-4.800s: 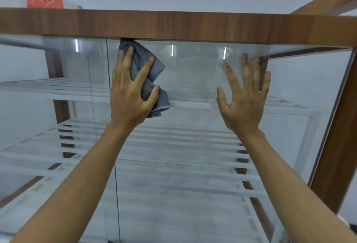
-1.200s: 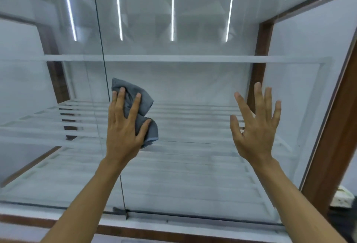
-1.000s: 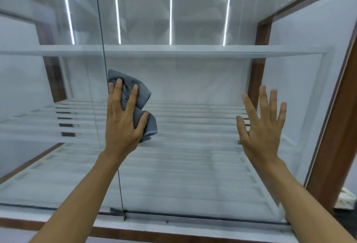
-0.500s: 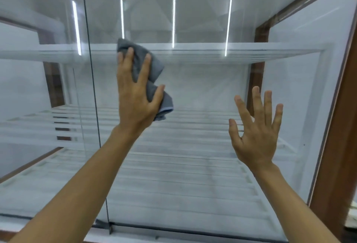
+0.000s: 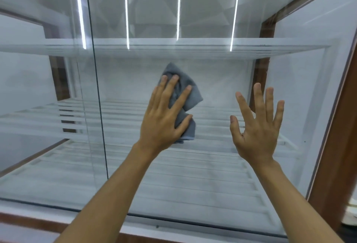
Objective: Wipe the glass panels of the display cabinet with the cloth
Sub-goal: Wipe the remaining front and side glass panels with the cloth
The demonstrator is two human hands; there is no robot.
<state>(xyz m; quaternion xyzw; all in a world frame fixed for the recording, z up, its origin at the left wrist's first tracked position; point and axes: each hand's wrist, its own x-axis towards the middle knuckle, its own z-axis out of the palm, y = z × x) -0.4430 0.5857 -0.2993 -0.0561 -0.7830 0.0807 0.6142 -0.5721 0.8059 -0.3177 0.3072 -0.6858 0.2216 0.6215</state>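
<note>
My left hand [image 5: 164, 115] presses a crumpled grey cloth [image 5: 190, 92] flat against the right glass panel [image 5: 193, 175] of the display cabinet, near the panel's middle. Its fingers are spread over the cloth, which sticks out above and to the right of them. My right hand [image 5: 257, 125] is raised beside it, palm toward the same panel, fingers apart and holding nothing; whether it touches the glass I cannot tell. A dark vertical seam [image 5: 96, 88] separates this panel from the left glass panel [image 5: 38, 88].
Behind the glass are white slatted shelves [image 5: 173, 46], one high and one lower. A brown wooden frame post [image 5: 336, 156] stands at the right, and a wooden base edge [image 5: 29, 223] runs along the bottom. Ceiling lights reflect as bright streaks on the glass.
My left hand has carried the cloth rightward and down across the right panel, away from the seam. My right hand has stayed raised at about the same spot.
</note>
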